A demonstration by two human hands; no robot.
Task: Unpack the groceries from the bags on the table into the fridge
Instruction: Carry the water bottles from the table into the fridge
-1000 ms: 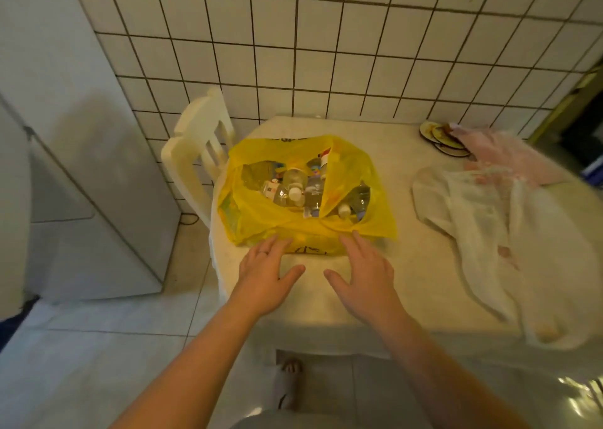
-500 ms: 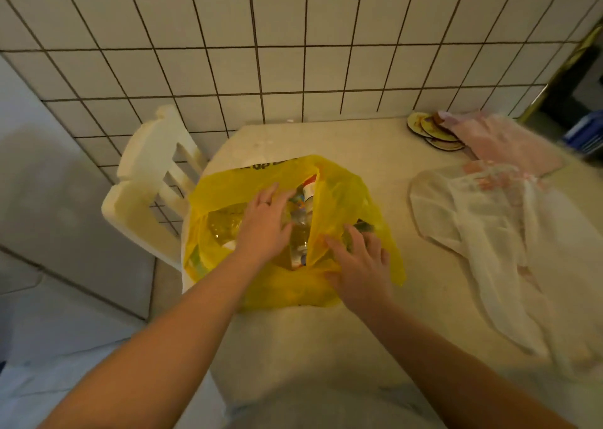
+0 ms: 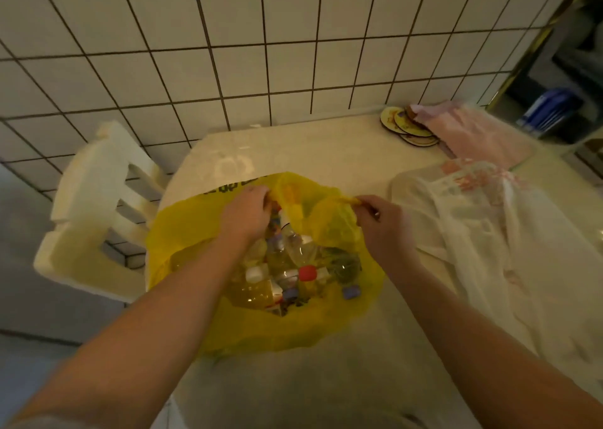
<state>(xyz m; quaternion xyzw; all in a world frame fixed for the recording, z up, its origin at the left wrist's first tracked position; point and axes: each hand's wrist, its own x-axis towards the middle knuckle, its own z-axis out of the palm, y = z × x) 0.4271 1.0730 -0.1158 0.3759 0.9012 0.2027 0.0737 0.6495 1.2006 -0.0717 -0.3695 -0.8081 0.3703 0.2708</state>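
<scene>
A yellow plastic bag (image 3: 186,233) lies open on the pale table (image 3: 326,379). Inside it are several clear bottles (image 3: 293,255) with white, red and blue caps, one holding yellow liquid (image 3: 254,293). My left hand (image 3: 244,215) grips the bag's far rim at the left. My right hand (image 3: 380,224) pinches the bag's far rim at the right and holds it up. Both hands pull the opening apart. The fridge is out of view.
A white plastic chair (image 3: 94,206) stands at the table's left side against the tiled wall (image 3: 261,53). A flat white bag (image 3: 489,233) lies right of the yellow one. A pink bag (image 3: 473,131) and round coasters (image 3: 404,125) sit at the back right.
The view has moved closer over the table. Both hands went from resting at the bag's near side to its far rim, gripped it and spread the opening wider.
</scene>
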